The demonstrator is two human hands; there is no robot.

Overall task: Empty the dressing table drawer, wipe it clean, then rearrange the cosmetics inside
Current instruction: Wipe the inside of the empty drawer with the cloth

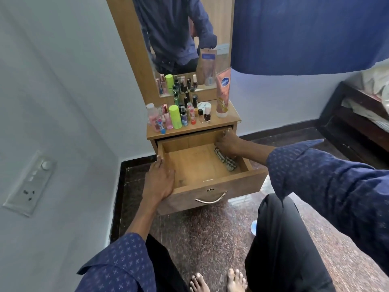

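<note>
Fingers of the right hand [228, 143] curl round a checked cloth [226, 160] at the open drawer's [195, 163] back right corner; left hand [160, 180] fingers lie straight along its left wall. Cosmetics [179, 114] stand on the worktop [221, 123].

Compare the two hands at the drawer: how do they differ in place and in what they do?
The left hand rests outside the drawer, fingers laid flat along its left wall, holding nothing. The right hand reaches inside, at the back right corner, fingers curled in a grip on the checked cloth, which lies on the drawer floor. Both touch the same pulled-out drawer, and both come from blue patterned sleeves.
</note>
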